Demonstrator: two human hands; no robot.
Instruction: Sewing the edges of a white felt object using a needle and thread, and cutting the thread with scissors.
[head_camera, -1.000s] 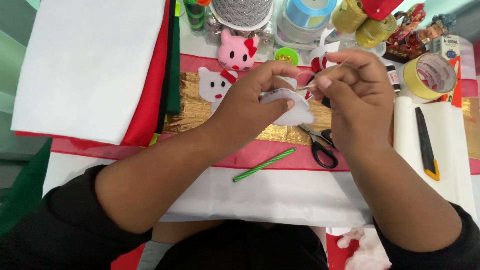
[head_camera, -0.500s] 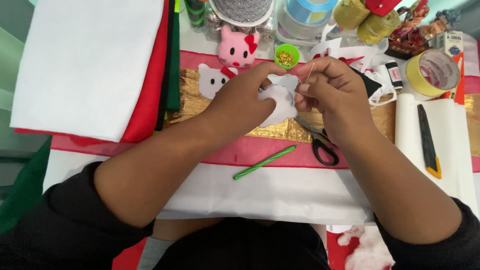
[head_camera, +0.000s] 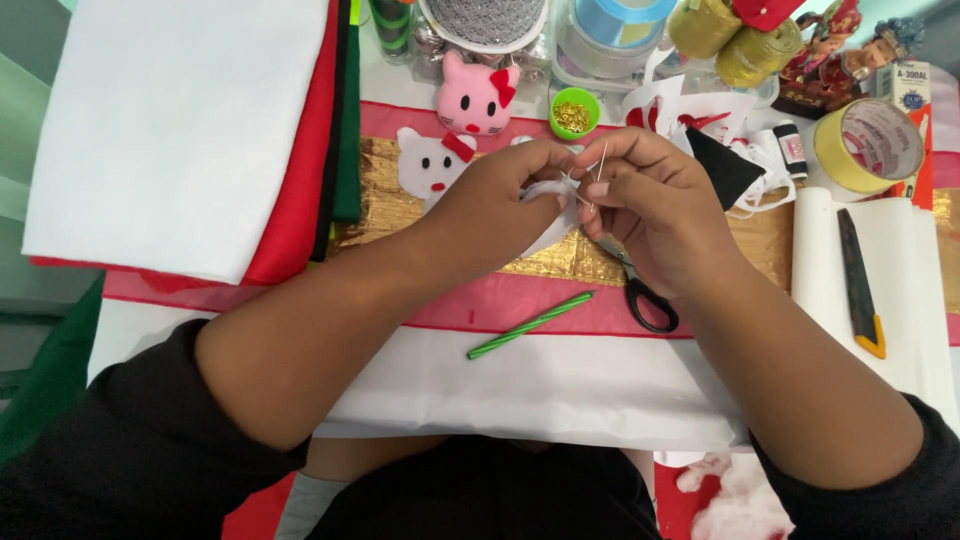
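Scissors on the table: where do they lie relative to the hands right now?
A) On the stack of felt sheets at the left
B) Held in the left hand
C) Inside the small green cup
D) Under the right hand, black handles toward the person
D: the scissors lie under the right hand, with the black handle loops sticking out toward the person.

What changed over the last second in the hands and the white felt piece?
The right hand drew left, closer to the left hand, pinching a needle at the white felt piece. The left hand kept holding the felt. Scissors and green pencil stayed put.
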